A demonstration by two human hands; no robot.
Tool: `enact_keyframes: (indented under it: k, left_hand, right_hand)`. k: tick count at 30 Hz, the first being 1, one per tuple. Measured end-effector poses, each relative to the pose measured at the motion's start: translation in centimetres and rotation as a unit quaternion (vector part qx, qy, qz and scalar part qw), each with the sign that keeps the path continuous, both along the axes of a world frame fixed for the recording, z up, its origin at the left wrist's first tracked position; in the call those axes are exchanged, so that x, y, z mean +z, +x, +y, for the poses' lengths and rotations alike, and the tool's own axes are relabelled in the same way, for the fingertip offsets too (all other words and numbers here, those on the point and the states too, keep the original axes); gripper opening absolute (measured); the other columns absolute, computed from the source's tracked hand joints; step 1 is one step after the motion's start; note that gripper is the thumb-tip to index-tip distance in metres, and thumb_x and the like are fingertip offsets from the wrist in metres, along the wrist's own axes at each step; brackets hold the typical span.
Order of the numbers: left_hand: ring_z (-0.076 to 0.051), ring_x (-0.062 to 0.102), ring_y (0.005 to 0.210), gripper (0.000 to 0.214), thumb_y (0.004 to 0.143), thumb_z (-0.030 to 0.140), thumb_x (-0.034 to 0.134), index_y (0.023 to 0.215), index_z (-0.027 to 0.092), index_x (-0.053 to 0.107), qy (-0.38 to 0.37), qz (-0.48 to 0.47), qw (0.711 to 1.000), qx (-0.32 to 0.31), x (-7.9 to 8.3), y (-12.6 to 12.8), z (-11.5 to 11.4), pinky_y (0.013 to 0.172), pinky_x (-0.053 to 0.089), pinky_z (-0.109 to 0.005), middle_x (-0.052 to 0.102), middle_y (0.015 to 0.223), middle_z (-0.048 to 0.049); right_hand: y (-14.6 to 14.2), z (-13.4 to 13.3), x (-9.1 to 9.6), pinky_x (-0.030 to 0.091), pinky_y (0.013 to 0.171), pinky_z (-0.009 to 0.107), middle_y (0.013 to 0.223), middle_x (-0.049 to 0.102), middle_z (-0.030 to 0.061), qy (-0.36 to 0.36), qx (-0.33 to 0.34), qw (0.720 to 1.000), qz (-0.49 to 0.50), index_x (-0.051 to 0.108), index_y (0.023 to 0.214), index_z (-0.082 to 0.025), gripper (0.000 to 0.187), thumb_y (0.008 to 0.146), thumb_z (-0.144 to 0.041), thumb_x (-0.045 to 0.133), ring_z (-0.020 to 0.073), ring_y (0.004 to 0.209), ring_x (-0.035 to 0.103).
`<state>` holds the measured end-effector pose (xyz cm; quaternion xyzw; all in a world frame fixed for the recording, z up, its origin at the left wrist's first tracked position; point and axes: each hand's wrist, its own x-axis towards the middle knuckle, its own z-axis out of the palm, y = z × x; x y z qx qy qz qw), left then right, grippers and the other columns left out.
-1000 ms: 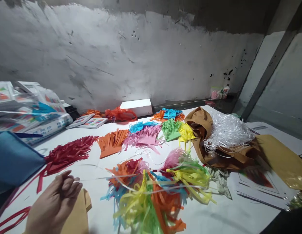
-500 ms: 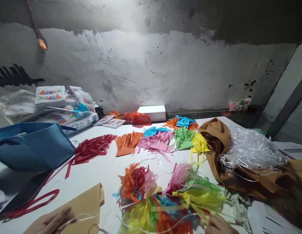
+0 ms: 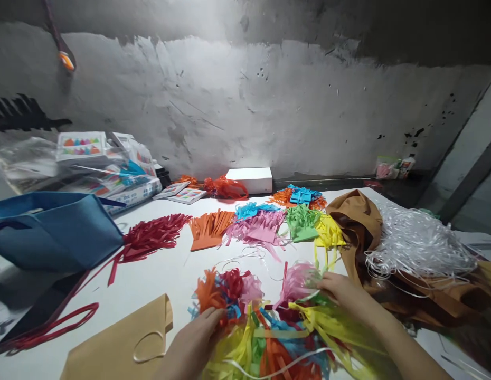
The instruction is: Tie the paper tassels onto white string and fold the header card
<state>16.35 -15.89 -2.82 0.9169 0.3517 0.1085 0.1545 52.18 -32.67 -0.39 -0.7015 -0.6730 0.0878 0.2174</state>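
Observation:
In the head view, a bunch of tissue-paper tassels (image 3: 269,338) in orange, red, pink, yellow, green and blue lies at the front of the white table, with a thin white cord looping over it. My left hand (image 3: 200,338) is at its left side, fingers curled into the orange and yellow strips; the fingertips are partly hidden. My right hand (image 3: 340,290) reaches over the right side, fingers closed on the strips of a pink and pale green tassel (image 3: 301,279). Beside my left forearm lies a brown paper bag (image 3: 111,338) with a cord handle.
Fringed tassel sheets, among them orange (image 3: 208,232), pink (image 3: 265,227) and green (image 3: 303,224), lie in a row beyond. On the left stand a blue bag (image 3: 59,232) and packs in plastic (image 3: 83,148). White stringy filler (image 3: 419,243) on brown cloth (image 3: 356,221) sits at right.
My left hand has left the paper bag and moved right onto the tassels. My right hand has moved up and forward from the front edge to the pink and green tassel.

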Motion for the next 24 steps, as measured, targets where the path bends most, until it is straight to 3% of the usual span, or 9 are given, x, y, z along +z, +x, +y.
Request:
enact_keyframes:
  k: [3,7,10,13,16,18,19,22,24]
  left_hand:
    - [-0.023,0.073,0.078,0.031,0.094,0.028,0.04,0.084,0.025,0.069,-0.008,0.02,1.0,-0.004,-1.0,-0.5,1.0,0.065,0.053,-0.029,0.075,0.088,-0.0045]
    - [-0.022,0.07,0.072,0.03,0.095,0.034,0.04,0.084,0.025,0.066,-0.024,-0.029,0.999,-0.003,0.0,-1.4,1.4,0.064,0.052,-0.029,0.072,0.081,-0.0032]
    - [-0.021,0.07,0.074,0.033,0.098,0.042,0.039,0.091,0.026,0.066,-0.044,-0.062,0.997,-0.019,0.6,-0.5,0.3,0.066,0.053,-0.029,0.072,0.087,-0.0032]
    - [-0.021,0.07,0.072,0.03,0.096,0.041,0.042,0.093,0.025,0.067,-0.052,-0.034,0.998,-0.029,0.4,0.8,-0.8,0.062,0.051,-0.029,0.073,0.092,-0.0044]
    - [-0.022,0.07,0.071,0.029,0.094,0.039,0.043,0.092,0.025,0.068,-0.05,-0.025,0.998,-0.028,-0.1,1.2,-1.0,0.06,0.05,-0.029,0.073,0.089,-0.0049]
    - [-0.022,0.069,0.07,0.031,0.095,0.042,0.044,0.09,0.025,0.069,-0.06,-0.024,0.997,-0.031,-0.4,0.7,-0.6,0.061,0.05,-0.029,0.073,0.086,-0.0046]
    - [-0.022,0.069,0.069,0.032,0.095,0.045,0.044,0.089,0.025,0.069,-0.065,-0.025,0.997,-0.034,-0.5,0.4,-0.4,0.061,0.05,-0.029,0.073,0.084,-0.0041]
    - [-0.022,0.068,0.067,0.034,0.094,0.05,0.047,0.087,0.027,0.071,-0.071,-0.038,0.996,-0.032,-0.8,-0.4,0.4,0.059,0.051,-0.029,0.074,0.079,-0.0029]
    - [-0.023,0.069,0.065,0.035,0.092,0.054,0.049,0.087,0.028,0.072,-0.074,-0.053,0.996,-0.023,-0.9,-0.9,0.6,0.058,0.052,-0.028,0.074,0.078,-0.0027]
  right_hand:
    - [1.8,-1.2,2.4,0.052,0.078,0.028,0.091,0.07,0.0043,0.014,-0.027,1.0,-0.008,0.075,0.095,-0.023,0.022,0.096,-0.024,0.052,0.0188,0.086,0.068]
    - [3.4,-2.9,5.2,0.051,0.081,0.028,0.093,0.068,0.0036,0.043,-0.074,0.996,-0.028,0.073,0.101,-0.023,0.027,0.1,-0.031,0.047,0.0178,0.09,0.067]
    - [3.2,-3.0,5.8,0.052,0.081,0.032,0.101,0.066,0.0065,0.049,-0.099,0.992,-0.064,0.073,0.099,-0.024,0.026,0.098,-0.029,0.048,0.0204,0.091,0.066]
    - [1.3,-3.6,5.2,0.051,0.086,0.043,0.124,0.059,0.0153,0.069,-0.152,0.98,-0.109,0.069,0.114,-0.019,0.03,0.093,-0.021,0.047,0.0286,0.104,0.063]
    - [-2.1,-5.8,2.9,0.05,0.086,0.036,0.106,0.065,0.0075,0.023,-0.101,0.987,-0.119,0.069,0.1,-0.025,0.023,0.09,-0.014,0.051,0.0235,0.098,0.064]
    - [-4.5,-7.6,-0.3,0.05,0.069,0.023,0.09,0.067,-0.0001,-0.057,-0.019,0.994,-0.094,0.067,0.082,-0.026,0.021,0.082,-0.007,0.057,0.0156,0.081,0.066]
    - [-5.5,-8.4,-2.2,0.048,0.064,0.021,0.092,0.068,-0.0014,-0.06,0.007,0.992,-0.11,0.067,0.083,-0.027,0.024,0.075,-0.005,0.06,0.0143,0.075,0.068]
    - [-7.4,-10.1,-7.9,0.045,0.056,0.022,0.088,0.072,0.0025,-0.02,0.001,0.984,-0.178,0.066,0.082,-0.021,0.028,0.068,0.001,0.058,0.0161,0.066,0.069]
    - [-7.6,-10.9,-9.7,0.042,0.051,0.022,0.08,0.072,0.0034,-0.013,-0.006,0.982,-0.187,0.063,0.073,-0.019,0.024,0.065,0.002,0.056,0.0159,0.058,0.066]
